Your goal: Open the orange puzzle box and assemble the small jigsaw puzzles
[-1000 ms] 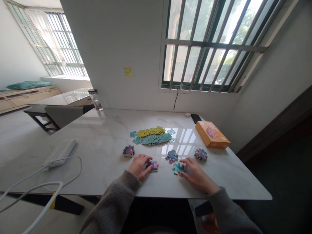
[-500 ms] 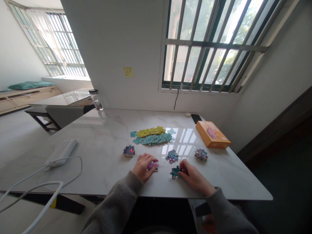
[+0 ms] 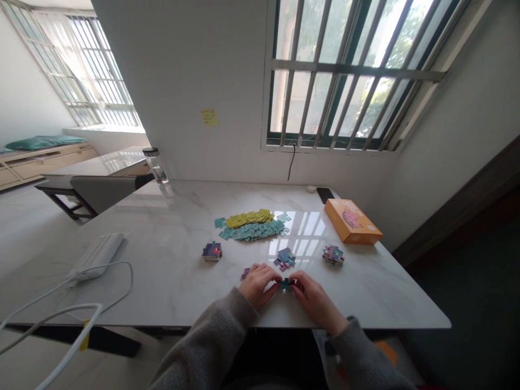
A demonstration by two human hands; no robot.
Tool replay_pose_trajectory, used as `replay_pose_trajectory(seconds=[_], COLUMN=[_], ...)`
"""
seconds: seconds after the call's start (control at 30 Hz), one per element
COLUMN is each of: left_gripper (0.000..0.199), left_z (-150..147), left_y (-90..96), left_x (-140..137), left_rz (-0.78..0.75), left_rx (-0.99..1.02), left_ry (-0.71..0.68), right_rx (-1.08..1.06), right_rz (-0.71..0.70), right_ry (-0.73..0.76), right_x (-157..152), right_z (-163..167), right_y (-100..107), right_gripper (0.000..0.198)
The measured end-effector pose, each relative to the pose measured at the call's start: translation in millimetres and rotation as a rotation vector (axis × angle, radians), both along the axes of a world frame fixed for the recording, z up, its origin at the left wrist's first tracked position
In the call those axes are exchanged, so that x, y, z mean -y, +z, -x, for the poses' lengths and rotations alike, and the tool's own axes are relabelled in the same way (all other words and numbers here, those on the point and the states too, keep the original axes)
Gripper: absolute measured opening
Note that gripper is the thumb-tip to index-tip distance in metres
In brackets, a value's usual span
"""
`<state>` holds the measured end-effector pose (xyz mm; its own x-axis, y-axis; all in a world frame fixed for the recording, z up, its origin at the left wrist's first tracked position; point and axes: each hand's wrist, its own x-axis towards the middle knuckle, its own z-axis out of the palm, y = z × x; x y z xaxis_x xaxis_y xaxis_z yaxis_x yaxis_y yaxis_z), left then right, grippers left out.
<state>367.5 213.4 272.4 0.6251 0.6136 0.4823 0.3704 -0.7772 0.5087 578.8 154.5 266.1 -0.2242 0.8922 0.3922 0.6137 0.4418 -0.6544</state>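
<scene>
Near the table's front edge, my left hand (image 3: 262, 283) and my right hand (image 3: 311, 292) meet at a dark green jigsaw puzzle piece (image 3: 285, 284). The fingers of each hand pinch one side of it; whether it is a single piece or several stacked cannot be made out. Purple puzzle pieces (image 3: 246, 273) lie partly hidden behind my left hand. Just beyond my fingers is a small blue and pink pile of puzzle pieces (image 3: 286, 258). A dark stack of pieces (image 3: 212, 251) sits to the left, and another colourful stack (image 3: 333, 254) to the right.
Overlapping rows of yellow pieces (image 3: 249, 218) and teal pieces (image 3: 260, 231) lie farther back. An orange box (image 3: 352, 222) and a black phone (image 3: 325, 195) are at the right. A white power strip (image 3: 99, 255) with cables lies left; a clear bottle (image 3: 156, 165) stands at the back left.
My left hand has left the purple pieces and moved right to the green piece. My right hand has shifted slightly left with it. The view has moved a little.
</scene>
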Motion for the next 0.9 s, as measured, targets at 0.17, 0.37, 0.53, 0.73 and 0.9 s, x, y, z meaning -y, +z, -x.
replay_pose_trajectory(seconds=[0.17,0.37,0.53,0.73,0.9], left_gripper=[0.010,0.013,0.023,0.036,0.031], left_z=[-2,1,2,1,3], left_y=[2.8,6.1,0.4,2.6,7.8], left_x=[2,0,-5,-5,-2], left_rz=[0.149,0.457,0.609,0.667,0.520], left_rx=[0.081,0.287,0.363,0.438,0.401], left_ry=[0.037,0.134,0.102,0.048,0.143], right_rx=[-0.040,0.151,0.223,0.186,0.208], right_rz=[0.001,-0.226,-0.314,-0.320,-0.341], right_ry=[-0.009,0.059,0.114,0.078,-0.156], right_x=[1,2,0,0,-16], right_z=[3,1,0,2,-47], right_y=[5,18,21,22,19], right_gripper=[0.014,0.045,0.043,0.039,0.031])
